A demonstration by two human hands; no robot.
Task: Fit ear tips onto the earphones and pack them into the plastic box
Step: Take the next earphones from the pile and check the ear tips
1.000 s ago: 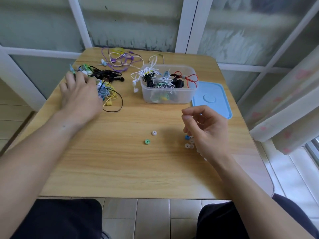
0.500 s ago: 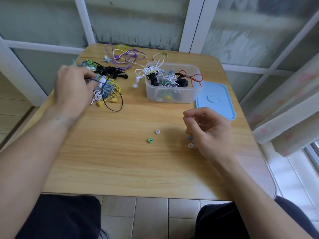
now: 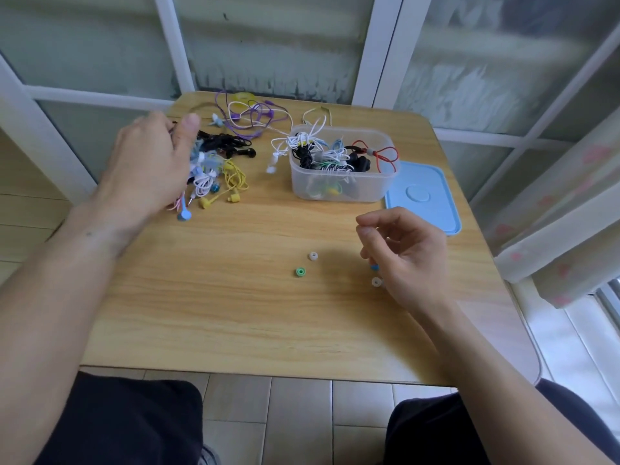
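Under your left hand (image 3: 147, 169) lies a tangle of earphones (image 3: 214, 172): white, blue and yellow cords bunched just past your fingertips, black ones beyond them, purple ones farther off toward the table's far edge. Your fingers curl into the near side of that tangle with the thumb raised above it, and white and blue cords hang from the palm side, so the hand looks closed on them, though blur hides the exact grip.

Your right hand (image 3: 406, 253) hovers above the table (image 3: 235, 313), thumb and forefinger pressed together at the tips, the other fingers loosely curled. Whether anything sits in that pinch you cannot tell; it is too small to see.

Just left of that hand's heel lie a blue tip (image 3: 374, 267) and a white tip (image 3: 376, 281), both almost touching it. Farther left, apart from the hand, sit another white tip (image 3: 313, 256) and a green tip (image 3: 300, 272).

Beyond your right hand stands the box (image 3: 339, 186), open, with coiled earphones inside and a red cord looping over its right rim. Its blue lid (image 3: 426, 199) lies flat just right of it, above your knuckles.
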